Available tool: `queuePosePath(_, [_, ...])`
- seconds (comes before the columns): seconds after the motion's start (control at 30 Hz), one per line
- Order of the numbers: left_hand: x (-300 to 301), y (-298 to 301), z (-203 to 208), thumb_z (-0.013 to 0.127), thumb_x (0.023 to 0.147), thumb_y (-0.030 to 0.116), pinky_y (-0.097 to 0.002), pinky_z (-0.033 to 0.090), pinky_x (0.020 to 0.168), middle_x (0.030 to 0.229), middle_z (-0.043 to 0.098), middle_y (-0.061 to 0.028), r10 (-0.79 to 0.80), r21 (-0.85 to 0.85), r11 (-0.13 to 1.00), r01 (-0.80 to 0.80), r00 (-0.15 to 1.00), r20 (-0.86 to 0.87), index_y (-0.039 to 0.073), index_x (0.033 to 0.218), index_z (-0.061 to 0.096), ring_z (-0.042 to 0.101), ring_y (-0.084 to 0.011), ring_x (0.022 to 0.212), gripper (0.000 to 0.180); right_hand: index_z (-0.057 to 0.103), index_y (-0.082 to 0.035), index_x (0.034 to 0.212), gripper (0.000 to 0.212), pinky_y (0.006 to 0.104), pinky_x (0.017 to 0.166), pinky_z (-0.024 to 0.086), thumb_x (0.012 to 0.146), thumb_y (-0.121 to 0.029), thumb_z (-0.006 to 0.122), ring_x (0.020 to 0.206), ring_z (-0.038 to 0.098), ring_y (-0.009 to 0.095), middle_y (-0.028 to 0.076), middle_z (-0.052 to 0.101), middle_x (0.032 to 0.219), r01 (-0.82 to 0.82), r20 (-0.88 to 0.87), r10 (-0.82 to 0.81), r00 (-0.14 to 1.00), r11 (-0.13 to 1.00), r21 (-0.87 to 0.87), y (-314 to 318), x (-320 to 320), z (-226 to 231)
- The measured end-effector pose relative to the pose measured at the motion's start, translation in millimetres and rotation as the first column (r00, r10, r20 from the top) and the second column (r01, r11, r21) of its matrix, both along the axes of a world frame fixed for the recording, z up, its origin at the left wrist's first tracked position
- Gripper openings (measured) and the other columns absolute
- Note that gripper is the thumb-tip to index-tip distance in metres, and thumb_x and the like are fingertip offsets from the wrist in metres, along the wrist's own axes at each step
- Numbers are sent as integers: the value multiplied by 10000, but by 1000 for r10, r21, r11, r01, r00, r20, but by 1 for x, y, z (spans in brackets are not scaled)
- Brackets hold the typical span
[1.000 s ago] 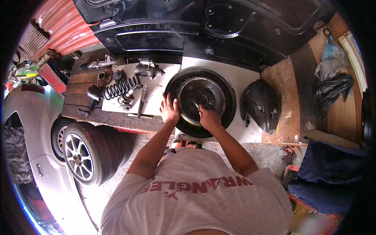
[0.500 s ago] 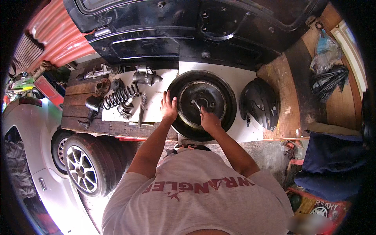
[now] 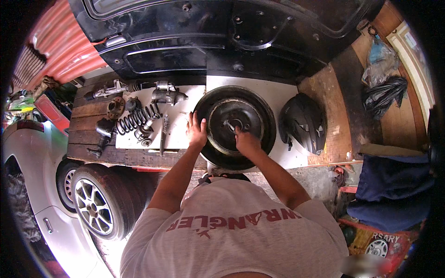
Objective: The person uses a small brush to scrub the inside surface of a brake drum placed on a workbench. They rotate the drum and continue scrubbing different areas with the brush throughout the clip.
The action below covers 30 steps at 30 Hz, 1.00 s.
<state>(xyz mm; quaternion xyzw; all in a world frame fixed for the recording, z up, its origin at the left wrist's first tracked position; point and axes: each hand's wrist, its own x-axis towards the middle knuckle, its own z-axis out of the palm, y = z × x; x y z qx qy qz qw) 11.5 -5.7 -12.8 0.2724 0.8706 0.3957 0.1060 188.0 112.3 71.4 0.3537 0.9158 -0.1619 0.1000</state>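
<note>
A large black vehicle body panel (image 3: 176,52) with pressed ridges stands along the far side of a workbench. At the left is a pale car (image 3: 55,227), seen from the side. The workbench (image 3: 88,123) is made of worn wooden planks, partly covered by white boards (image 3: 288,158). A person in a light T-shirt (image 3: 232,245) with dark red lettering stands at its near edge. A dark blue cloth (image 3: 391,194) hangs at the right, and below the bench's left end stands a tyre on a spoked alloy wheel (image 3: 93,207).

A black steel wheel (image 3: 265,109) lies flat on the white boards, directly in front of the person. Just to its right rests a black helmet (image 3: 299,121); farther right hangs a black plastic bag (image 3: 385,96). To the wheel's left, a dark coil spring (image 3: 139,119) lies among greasy car parts.

The left hand (image 3: 196,133) rests on the wheel's left rim, palm down, fingers apart and gripping nothing. The right hand (image 3: 248,144) is over the wheel's near inner part, fingers curled together around a slim metal tool. Behind the spring lie a cylindrical motor (image 3: 169,96) and a round flanged hub (image 3: 116,107). A narrow brush (image 3: 164,129) lies beside the spring. The tool (image 3: 228,125) points toward the wheel's centre; whether its tip touches is unclear.
</note>
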Motion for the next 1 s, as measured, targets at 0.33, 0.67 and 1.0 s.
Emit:
queuePosePath(0.33, [-1, 0, -1, 365, 975, 491, -508, 320, 1077, 1534, 262, -156, 20, 24, 1000, -20, 1000, -13, 115, 1471, 297, 346, -420, 1331, 626, 579, -68, 1191, 335, 522, 806, 514, 924, -247, 484, 897, 648, 420, 245, 665, 949, -1, -67, 1, 998, 1000, 7, 20, -16, 11])
queuePosePath(0.67, [-2, -2, 0, 361, 980, 469, -498, 288, 1104, 1533, 259, -163, 5, 45, 999, -6, 1000, 22, 115, 1475, 291, 318, -434, 1346, 613, 545, -102, 1288, 388, 523, 806, 515, 951, -277, 468, 930, 646, 399, 220, 667, 1004, 147, -135, -144, 980, 989, 14, 50, -17, 2])
queuePosePath(1.0, [-2, -6, 0, 336, 1009, 399, -451, 225, 1139, 1495, 293, -238, -8, 163, 987, 5, 1000, 20, 11, 1447, 301, 288, -407, 1375, 586, 531, -144, 1324, 417, 507, 765, 519, 939, -299, 489, 869, 647, 411, 248, 663, 940, 45, -73, -47, 996, 999, -26, -5, -33, -5])
